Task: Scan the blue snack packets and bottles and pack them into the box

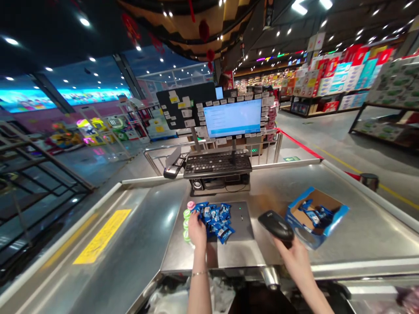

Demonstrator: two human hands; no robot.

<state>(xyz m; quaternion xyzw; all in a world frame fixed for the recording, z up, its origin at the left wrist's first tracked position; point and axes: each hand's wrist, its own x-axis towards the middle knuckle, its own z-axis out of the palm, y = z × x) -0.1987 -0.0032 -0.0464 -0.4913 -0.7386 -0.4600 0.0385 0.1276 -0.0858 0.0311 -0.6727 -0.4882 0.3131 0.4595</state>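
Gripping a black scanner [276, 226] closed in our right hand [296, 261], we have our left hand [197, 231] against the near edge of a heap of blue packets [216, 221] on the steel plate [242, 222] – whether it holds one, we cannot tell. Green-and-pink containers [186, 226] sit just left of the hand; a blue box [316, 216] of packets lies toward the right edge of the counter [366, 237] – beyond stand a keyboard [218, 165] and monitor [232, 117].

Supermarket shelves [327, 83] stacked with colourful boxes line a pale floor [327, 131] beneath ceiling spotlights [84, 22] and red lanterns [204, 30].
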